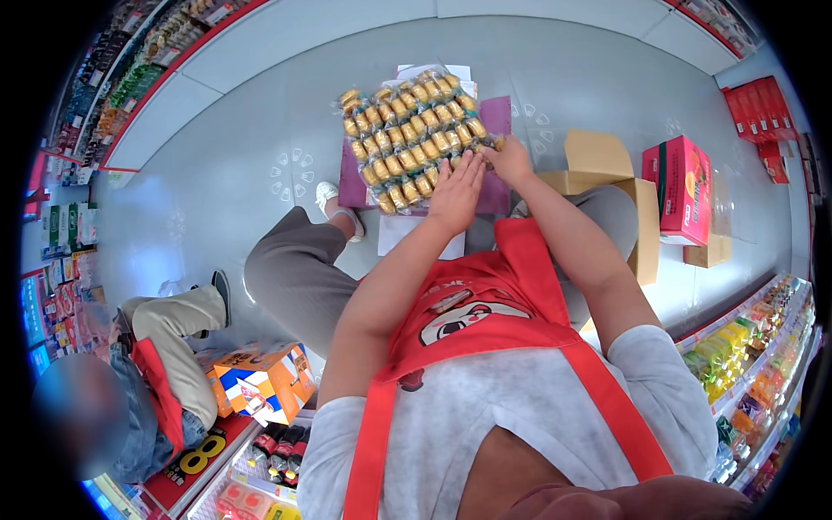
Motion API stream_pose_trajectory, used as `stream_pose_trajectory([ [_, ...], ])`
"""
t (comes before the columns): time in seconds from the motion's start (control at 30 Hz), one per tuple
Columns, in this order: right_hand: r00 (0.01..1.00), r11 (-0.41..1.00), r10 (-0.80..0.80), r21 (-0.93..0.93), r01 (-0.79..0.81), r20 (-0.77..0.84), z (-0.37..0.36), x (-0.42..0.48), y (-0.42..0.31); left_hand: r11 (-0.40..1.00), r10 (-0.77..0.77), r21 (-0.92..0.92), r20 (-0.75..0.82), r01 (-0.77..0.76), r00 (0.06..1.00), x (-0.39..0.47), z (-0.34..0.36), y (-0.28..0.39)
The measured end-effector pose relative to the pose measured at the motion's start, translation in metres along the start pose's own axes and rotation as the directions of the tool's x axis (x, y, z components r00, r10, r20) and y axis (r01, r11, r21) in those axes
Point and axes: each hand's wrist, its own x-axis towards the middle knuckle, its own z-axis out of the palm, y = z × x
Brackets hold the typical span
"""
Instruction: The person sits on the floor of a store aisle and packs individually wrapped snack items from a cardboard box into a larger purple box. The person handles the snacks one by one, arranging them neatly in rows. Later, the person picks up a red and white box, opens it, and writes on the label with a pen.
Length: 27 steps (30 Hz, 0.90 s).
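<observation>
Several rows of yellow-brown snacks in clear wrappers (409, 140) lie close together before me. Beneath them shows a flat purple surface (497, 114), perhaps a board or box. My left hand (458, 195) lies flat, fingers stretched out, against the near right side of the rows. My right hand (510, 162) touches the wrapped snacks at their right corner. Its fingertips are partly hidden, so a grip cannot be made out. White sheets (421, 235) stick out from under the purple surface on its near and far sides.
An open cardboard carton (643, 227) stands by my right knee, with a pink printed box (686, 188) beyond. Stocked shelves (747, 364) line the right. At lower left are a seated person (175, 370), an orange box (266, 380) and a bottle display (279, 448).
</observation>
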Motion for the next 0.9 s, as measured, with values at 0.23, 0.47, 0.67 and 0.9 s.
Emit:
stream_pose_trajectory([
  [0.23,0.991,0.977,0.016,-0.207,-0.043,-0.132,-0.022,-0.015,-0.026,0.999,-0.005,-0.035,0.028,0.006,1.0,-0.003,-0.005,-0.002],
  [0.47,0.952,0.974,-0.195,0.064,0.216,-0.234,-0.048,-0.016,-0.073,0.988,0.099,-0.125,0.019,-0.096,0.995,-0.031,-0.046,-0.011],
  [0.67,0.929,0.927,-0.369,0.06,0.371,-0.031,-0.015,0.009,-0.124,0.975,0.046,-0.222,0.067,-0.03,0.997,-0.073,-0.096,-0.077],
  [0.9,0.894,0.909,-0.405,-0.017,0.415,0.19,0.002,0.03,-0.137,0.935,-0.072,-0.352,-0.086,0.037,0.994,-0.049,-0.077,-0.089],
])
